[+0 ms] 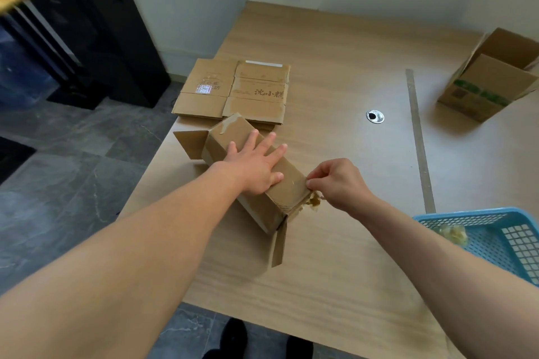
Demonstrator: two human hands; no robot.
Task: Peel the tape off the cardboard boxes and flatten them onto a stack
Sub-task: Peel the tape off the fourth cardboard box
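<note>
While flattened boxes (233,90) lie stacked at the wooden table's (335,67) far left edge, a left hand (256,165) presses flat, fingers spread, on a long cardboard box (256,183) at centre. The right hand (335,183) pinches crumpled tape (314,201) at its near end. A blue basket (495,236) sits right.

Blue basket (495,237) at table (335,256) edge — perhaps tape scraps inside.
</note>
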